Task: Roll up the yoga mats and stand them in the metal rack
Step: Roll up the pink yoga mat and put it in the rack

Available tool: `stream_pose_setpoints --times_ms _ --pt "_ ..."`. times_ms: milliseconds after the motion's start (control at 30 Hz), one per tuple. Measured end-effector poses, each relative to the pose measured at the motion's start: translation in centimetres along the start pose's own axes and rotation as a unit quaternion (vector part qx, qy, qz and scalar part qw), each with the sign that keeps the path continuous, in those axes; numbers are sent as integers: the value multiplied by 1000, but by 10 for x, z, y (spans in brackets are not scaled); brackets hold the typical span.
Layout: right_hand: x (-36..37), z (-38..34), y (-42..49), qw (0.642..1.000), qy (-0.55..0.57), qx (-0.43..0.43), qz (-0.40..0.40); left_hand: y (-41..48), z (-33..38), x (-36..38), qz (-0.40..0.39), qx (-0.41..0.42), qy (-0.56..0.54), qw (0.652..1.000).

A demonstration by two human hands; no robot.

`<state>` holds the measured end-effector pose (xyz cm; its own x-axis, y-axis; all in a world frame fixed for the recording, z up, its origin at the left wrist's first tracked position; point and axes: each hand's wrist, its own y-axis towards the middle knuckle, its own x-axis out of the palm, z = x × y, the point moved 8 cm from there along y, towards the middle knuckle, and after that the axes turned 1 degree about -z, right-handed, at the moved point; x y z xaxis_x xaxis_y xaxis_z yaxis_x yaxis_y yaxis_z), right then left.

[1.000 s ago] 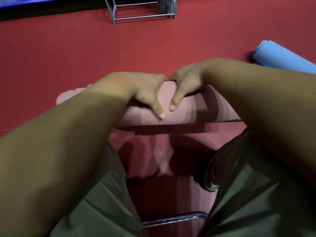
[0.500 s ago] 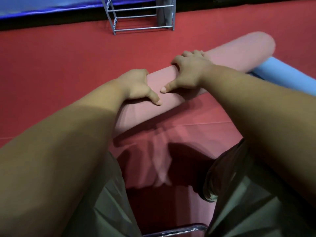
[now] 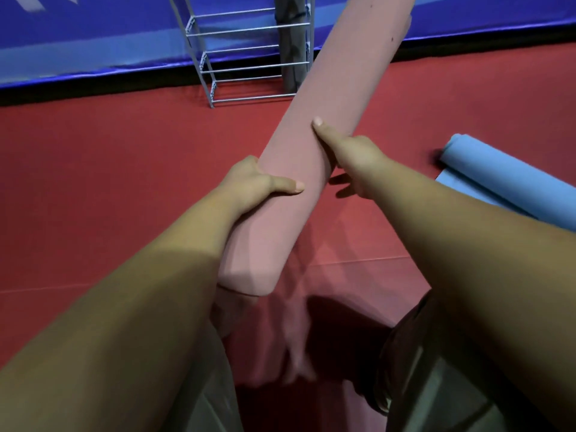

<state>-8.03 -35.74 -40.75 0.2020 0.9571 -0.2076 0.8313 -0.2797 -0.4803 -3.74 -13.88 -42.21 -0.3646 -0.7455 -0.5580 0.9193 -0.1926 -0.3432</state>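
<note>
A rolled pink yoga mat (image 3: pixel 299 169) is lifted off the red floor and tilted, its far end pointing up toward the top of the view. My left hand (image 3: pixel 255 185) grips the roll low on its left side, thumb across the front. My right hand (image 3: pixel 349 151) grips it higher on the right side, thumb lying up along the roll. The metal rack (image 3: pixel 249 57) stands at the back against a blue wall pad, with a dark grey rolled mat (image 3: pixel 293 48) upright inside it. A partly rolled blue mat (image 3: pixel 505 179) lies on the floor at the right.
Red floor mats (image 3: pixel 109 182) cover the ground around me. A blue padded wall (image 3: pixel 78 42) runs along the back behind the rack. My knees in grey-green trousers (image 3: pixel 467 385) fill the lower part of the view.
The pink roll was lying across the floor under both hands; now it is lifted and swung so its far end points up toward the rack. My view has risen toward the rack.
</note>
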Motion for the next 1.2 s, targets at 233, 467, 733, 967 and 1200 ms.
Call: stream_pose_setpoints --times_ms 233,467,733,967,1200 --pt "12 15 8 999 24 -6 -40 30 -43 40 -111 -34 -3 993" --pt "25 17 21 996 -31 -48 -68 -5 -13 33 -138 -42 -26 989" --pt "40 19 36 988 -82 -94 -92 -10 5 17 -88 -16 -190 978" --pt "34 17 39 981 -142 -91 -92 -18 8 10 -68 -45 -245 966" --pt "46 39 64 960 -224 -128 -109 -27 -1 4 -60 -56 -151 985"
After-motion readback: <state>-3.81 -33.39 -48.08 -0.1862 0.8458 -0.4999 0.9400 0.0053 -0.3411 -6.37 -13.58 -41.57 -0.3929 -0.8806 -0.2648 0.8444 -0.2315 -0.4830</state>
